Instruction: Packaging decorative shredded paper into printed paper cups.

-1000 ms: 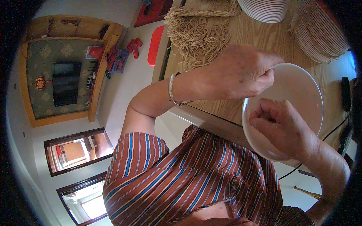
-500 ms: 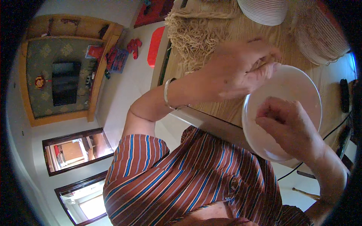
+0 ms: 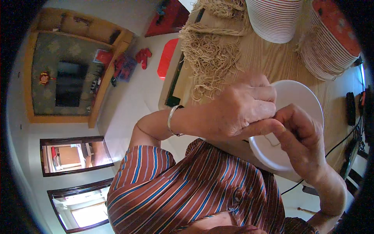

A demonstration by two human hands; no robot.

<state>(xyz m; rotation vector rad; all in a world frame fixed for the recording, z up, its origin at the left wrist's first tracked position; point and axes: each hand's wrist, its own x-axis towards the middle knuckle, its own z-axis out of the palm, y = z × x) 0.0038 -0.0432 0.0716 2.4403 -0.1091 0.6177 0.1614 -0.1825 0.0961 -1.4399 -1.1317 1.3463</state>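
Over a white bowl [image 3: 307, 93], my left hand [image 3: 241, 111] and my right hand [image 3: 302, 138] meet with thumbs and fingers pinched together. A short piece of thin tan strand [image 3: 272, 141] shows just below the pinched fingers, against the bowl's inside. My hands seem closed on this strand; its ends are hidden. Beyond my left hand lies a loose, curly heap of tan strands [image 3: 212, 52] on the wooden table [image 3: 269, 58]. My hands cover part of the bowl.
At the table's far side stands a ribbed white stack [image 3: 274, 19]; right of it is another stack [image 3: 327, 43], red-topped with tan strands about it. Dark objects [image 3: 350, 105] and a black cable [image 3: 339, 144] lie at the right. A red stool-like thing [image 3: 167, 58] stands beyond the table's left edge.
My left hand has come down toward me and my right hand has turned, so the fingers, apart before, now meet. The piece of strand has come into view. The whole view has shifted slightly.
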